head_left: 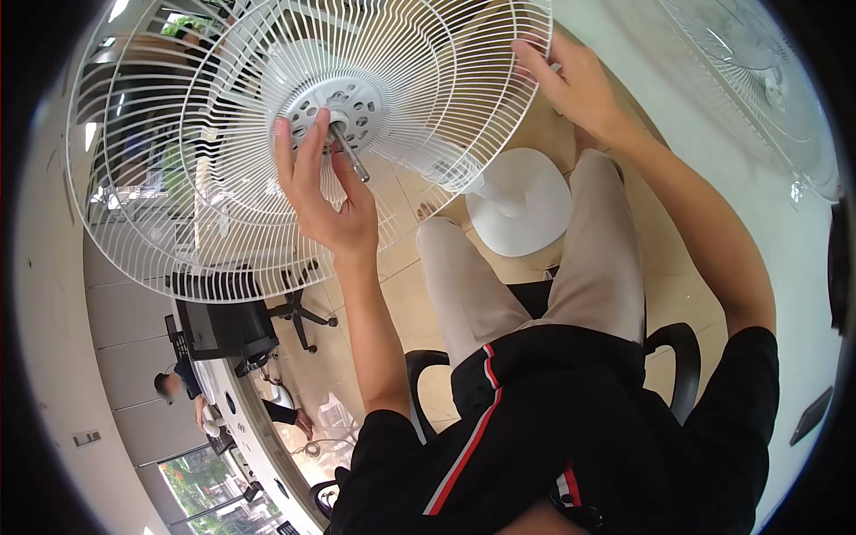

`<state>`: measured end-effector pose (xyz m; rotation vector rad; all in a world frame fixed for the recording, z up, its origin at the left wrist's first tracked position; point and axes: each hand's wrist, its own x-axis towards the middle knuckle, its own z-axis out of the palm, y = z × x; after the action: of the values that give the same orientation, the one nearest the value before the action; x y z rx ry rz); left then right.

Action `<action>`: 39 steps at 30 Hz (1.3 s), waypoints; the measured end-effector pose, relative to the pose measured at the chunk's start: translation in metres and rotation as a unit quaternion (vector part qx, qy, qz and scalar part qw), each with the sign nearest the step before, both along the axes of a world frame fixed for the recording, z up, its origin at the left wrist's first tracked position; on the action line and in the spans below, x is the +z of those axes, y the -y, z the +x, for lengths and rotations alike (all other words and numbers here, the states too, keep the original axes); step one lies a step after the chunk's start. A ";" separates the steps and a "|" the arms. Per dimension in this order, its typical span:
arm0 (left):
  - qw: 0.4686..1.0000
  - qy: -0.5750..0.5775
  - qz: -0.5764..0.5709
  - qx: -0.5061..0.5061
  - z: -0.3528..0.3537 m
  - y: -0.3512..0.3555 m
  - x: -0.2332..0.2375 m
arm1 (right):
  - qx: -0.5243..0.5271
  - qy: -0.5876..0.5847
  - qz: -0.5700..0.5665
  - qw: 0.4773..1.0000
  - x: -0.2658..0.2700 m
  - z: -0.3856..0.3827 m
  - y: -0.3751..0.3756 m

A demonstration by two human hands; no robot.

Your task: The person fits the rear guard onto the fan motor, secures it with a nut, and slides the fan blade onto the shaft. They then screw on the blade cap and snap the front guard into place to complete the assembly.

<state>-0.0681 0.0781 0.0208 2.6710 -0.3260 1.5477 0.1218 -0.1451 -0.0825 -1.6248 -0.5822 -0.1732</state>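
A white wire fan grille stands upright in front of me, fitted over the fan's motor shaft. My left hand is at its centre, fingertips around the small nut on the shaft, against the perforated hub plate. The fingers partly cover the nut. At the upper right, my right hand grips the grille's outer rim, with the thumb on the near side and the fingers partly behind the wires. Below the grille, the fan's white base rests on the floor between my feet.
On the white table at my right lie another wire grille and a clear fan blade. A dark phone lies nearer me. At left are an office chair, a long desk and a seated person.
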 end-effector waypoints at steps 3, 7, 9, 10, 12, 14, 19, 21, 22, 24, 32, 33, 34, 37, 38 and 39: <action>0.999 0.019 0.046 0.014 0.001 0.001 0.002 | 0.046 -0.028 -0.081 0.995 -0.004 0.002 0.001; 0.998 0.032 0.046 0.020 0.001 0.002 -0.001 | 0.084 -0.017 -0.298 0.951 0.003 0.002 0.007; 0.997 0.033 0.056 0.036 -0.001 0.001 -0.001 | 0.061 -0.020 -0.274 0.960 0.011 -0.005 0.006; 0.997 0.043 0.048 0.033 0.001 0.001 -0.002 | 0.035 -0.017 -0.215 0.976 0.015 -0.008 0.005; 0.997 0.063 0.033 0.029 0.004 0.002 -0.006 | 0.017 -0.020 -0.102 0.994 0.015 -0.008 0.005; 0.997 0.063 0.029 0.028 0.004 0.002 -0.007 | 0.030 -0.034 0.008 0.999 0.014 -0.005 0.006; 0.997 0.067 0.029 0.022 0.006 0.002 -0.005 | 0.088 -0.136 -0.174 0.971 0.021 -0.008 0.011; 0.997 0.072 0.033 0.018 0.007 0.003 -0.005 | 0.117 -0.143 -0.256 0.949 0.021 -0.006 0.011; 0.997 0.069 0.032 0.023 0.006 0.004 -0.004 | 0.086 -0.103 -0.240 0.962 0.022 -0.009 0.011; 0.997 0.064 0.029 0.031 0.005 0.006 -0.004 | 0.022 -0.023 -0.205 0.978 0.032 -0.020 0.010; 0.995 0.077 0.039 0.050 0.005 0.008 -0.006 | 0.033 -0.084 -0.068 0.994 0.016 -0.006 0.007; 0.994 0.082 0.037 0.054 0.005 0.009 -0.007 | 0.041 -0.106 -0.133 0.985 0.020 -0.008 0.011; 0.995 0.080 0.038 0.055 0.006 0.009 -0.008 | 0.062 -0.108 -0.184 0.975 0.019 -0.006 0.012; 0.994 0.078 0.040 0.058 0.004 0.009 -0.008 | 0.090 -0.093 -0.267 0.955 0.022 -0.006 0.012; 0.994 0.079 0.041 0.058 0.005 0.010 -0.009 | 0.074 -0.074 -0.252 0.962 0.032 -0.014 0.014; 0.994 0.080 0.041 0.058 0.006 0.010 -0.009 | 0.058 -0.055 -0.236 0.968 0.037 -0.018 0.015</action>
<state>-0.0624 0.0680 0.0120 2.6752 -0.2491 1.8263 0.1042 -0.1598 -0.0451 -2.0383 -0.6639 0.1541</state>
